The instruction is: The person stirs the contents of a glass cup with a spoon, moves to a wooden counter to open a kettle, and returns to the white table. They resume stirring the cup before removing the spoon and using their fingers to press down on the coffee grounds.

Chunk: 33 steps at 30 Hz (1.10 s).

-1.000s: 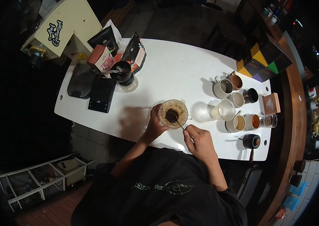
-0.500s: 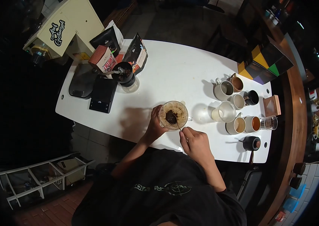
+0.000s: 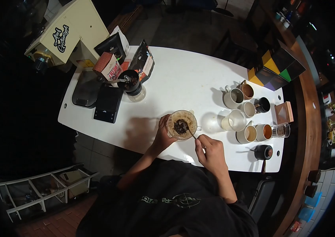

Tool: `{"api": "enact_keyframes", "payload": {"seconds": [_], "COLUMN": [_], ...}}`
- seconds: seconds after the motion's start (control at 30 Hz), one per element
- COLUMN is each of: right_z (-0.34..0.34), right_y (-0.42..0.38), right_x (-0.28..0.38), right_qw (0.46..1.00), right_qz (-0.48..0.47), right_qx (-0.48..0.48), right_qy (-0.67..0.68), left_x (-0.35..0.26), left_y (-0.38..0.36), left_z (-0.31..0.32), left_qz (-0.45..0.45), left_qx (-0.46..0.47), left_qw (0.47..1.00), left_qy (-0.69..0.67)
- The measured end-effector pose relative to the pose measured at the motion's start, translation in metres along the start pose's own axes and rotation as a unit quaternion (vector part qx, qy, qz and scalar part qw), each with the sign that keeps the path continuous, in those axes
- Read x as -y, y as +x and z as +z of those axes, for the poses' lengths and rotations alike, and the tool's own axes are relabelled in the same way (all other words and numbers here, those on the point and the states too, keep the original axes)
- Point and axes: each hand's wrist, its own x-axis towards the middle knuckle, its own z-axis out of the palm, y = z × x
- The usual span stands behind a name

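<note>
My left hand point(image 3: 162, 136) is wrapped around the side of a clear glass jug point(image 3: 195, 122) near the table's front edge. Brown residue coats its inner wall, and dark wet coffee grounds point(image 3: 181, 126) lie at the bottom. In my right hand point(image 3: 211, 151), thumb and fingers pinch the thin handle of a spoon point(image 3: 191, 134). The spoon slants down into the jug, its tip among the grounds. Part of the left fingers is hidden behind the jug.
To the right stand several mugs point(image 3: 246, 133), a clear glass pitcher point(image 3: 236, 119) and a small black pot point(image 3: 262, 152). At the left are a coffee grinder with a crank point(image 3: 130, 81), a black scale point(image 3: 108, 104) and coffee bags point(image 3: 142, 59) on the white table point(image 3: 183, 75).
My right hand has moved slightly right and down with the spoon, which now leans more to the right. The grounds look more spread. My left hand keeps its hold on the jug.
</note>
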Motion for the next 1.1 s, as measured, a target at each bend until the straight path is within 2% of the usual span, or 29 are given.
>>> {"api": "enact_keyframes", "payload": {"seconds": [0.07,0.2,0.3,0.37,0.5,0.9,1.1], "right_z": [0.001,0.008,0.004,0.001,0.006,0.006,0.004], "right_y": [0.0,0.002,0.002,0.002,0.003,0.005,0.01], "right_x": [-0.003,-0.004,-0.004,-0.004,-0.006,-0.007,-0.006], "right_qw": [0.999,0.998,0.999,0.999,0.998,0.999,0.997], "right_qz": [-0.019,-0.018,-0.012,-0.016,-0.019,-0.009,-0.037], "right_qx": [0.038,0.047,0.016,0.044,0.049,0.003,-0.022], "right_qy": [0.004,-0.04,-0.038,-0.006,-0.027,-0.032,-0.065], "left_x": [-0.001,-0.004,-0.006,-0.006,-0.004,-0.004,-0.005], "left_y": [0.002,0.003,0.003,0.004,0.004,0.004,0.005], "left_z": [0.0,-0.002,-0.002,-0.001,-0.003,-0.004,-0.004], "left_qz": [0.006,0.0,-0.004,-0.006,-0.004,-0.011,-0.012], "left_qx": [0.004,0.007,-0.001,-0.003,0.01,0.003,0.002], "left_qw": [1.0,1.0,1.0,1.0,1.0,1.0,1.0], "left_qy": [-0.001,0.008,0.007,0.0,-0.002,0.0,0.004]}}
